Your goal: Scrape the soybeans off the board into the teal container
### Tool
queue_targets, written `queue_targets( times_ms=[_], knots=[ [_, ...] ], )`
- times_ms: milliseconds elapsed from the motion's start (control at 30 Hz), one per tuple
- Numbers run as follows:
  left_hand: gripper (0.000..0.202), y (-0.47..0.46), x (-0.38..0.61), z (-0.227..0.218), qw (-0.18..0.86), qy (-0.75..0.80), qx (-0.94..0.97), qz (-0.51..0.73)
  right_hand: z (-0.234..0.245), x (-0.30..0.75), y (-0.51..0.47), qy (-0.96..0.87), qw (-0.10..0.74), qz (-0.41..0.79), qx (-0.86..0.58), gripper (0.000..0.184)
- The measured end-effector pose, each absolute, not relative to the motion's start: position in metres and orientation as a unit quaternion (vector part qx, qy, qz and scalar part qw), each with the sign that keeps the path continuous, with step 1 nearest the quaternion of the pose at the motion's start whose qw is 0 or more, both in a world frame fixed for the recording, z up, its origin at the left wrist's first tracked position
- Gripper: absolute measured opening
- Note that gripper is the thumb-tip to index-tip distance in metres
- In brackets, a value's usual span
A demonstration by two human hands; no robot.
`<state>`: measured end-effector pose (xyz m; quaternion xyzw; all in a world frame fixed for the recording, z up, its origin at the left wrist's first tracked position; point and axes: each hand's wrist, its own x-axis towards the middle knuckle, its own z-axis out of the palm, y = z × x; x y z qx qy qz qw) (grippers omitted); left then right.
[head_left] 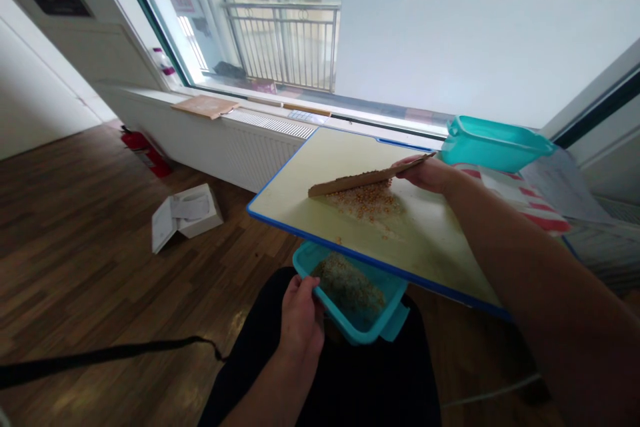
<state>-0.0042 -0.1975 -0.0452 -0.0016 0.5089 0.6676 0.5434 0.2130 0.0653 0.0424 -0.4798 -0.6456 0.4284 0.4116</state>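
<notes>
My right hand (425, 175) grips one end of a strip of brown cardboard (350, 182), which stands on edge on a pale board with a blue rim (295, 177). Against its near side lies a heap of mixed grains (373, 203), orange kernels among finer pale bits. A few kernels are scattered closer to the board's front edge. Below that edge a turquoise plastic tub (350, 330) rests on my lap, partly under the board. Grain mix (353, 283) covers part of its bottom. My left hand (303, 313) is closed on the tub's left rim, thumb on top.
Behind the board at right stands another turquoise basin (500, 143) beside a red-and-white striped bag (530, 203). A radiator (265, 147) runs under the window. On the floor at left are an opened white box (193, 213) and a fire extinguisher (145, 152). A black strap (125, 350) crosses lower left.
</notes>
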Motion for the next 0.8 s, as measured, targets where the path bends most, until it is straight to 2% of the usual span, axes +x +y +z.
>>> queue_targets(
  times_ms=[100, 667, 800],
  knots=[
    [0.016, -0.196, -0.002, -0.045, 0.541, 0.503, -0.005, 0.674, 0.046, 0.212, 0.059, -0.629, 0.345, 0.511, -0.474, 0.016],
    [0.016, -0.198, 0.006, -0.044, 0.557, 0.498, -0.013, 0.665, 0.04, 0.226, 0.058, -0.635, 0.295, 0.574, -0.425, 0.013],
    [0.017, -0.196, 0.002, -0.046, 0.553, 0.506, -0.013, 0.662, 0.039, 0.231, 0.063, -0.65, 0.257, 0.585, -0.412, 0.01]
  ],
)
